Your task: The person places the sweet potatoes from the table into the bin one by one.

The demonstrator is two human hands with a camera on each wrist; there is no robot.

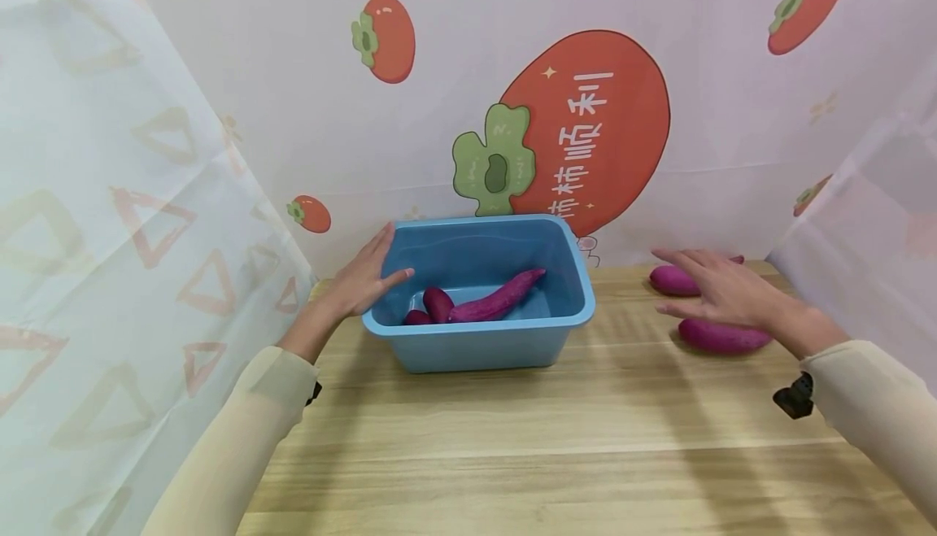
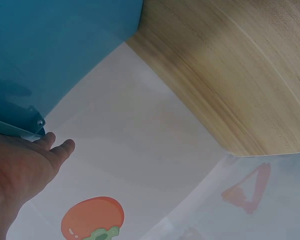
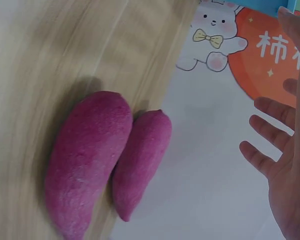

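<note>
A light blue plastic basin [image 1: 479,349] stands on the table against the back wall. Inside it lie a long purple sweet potato [image 1: 498,298] and two shorter ones, the nearer partly hidden by the front rim. My left hand [image 1: 359,282] is at the basin's left rim, thumb over the inside and fingers extended; in the left wrist view its fingertips [image 2: 65,148] show right at the rim. Two more purple sweet potatoes, a thick one [image 3: 87,160] and a slimmer one [image 3: 142,162], lie side by side at the right. Above them hovers my right hand [image 1: 721,288], fingers spread, holding nothing.
The wooden table [image 1: 476,455] extends toward me in front of the basin. Printed cloth walls [image 1: 439,145] with persimmon drawings enclose its back, left and right sides. A dark device [image 1: 796,396] sits at my right wrist.
</note>
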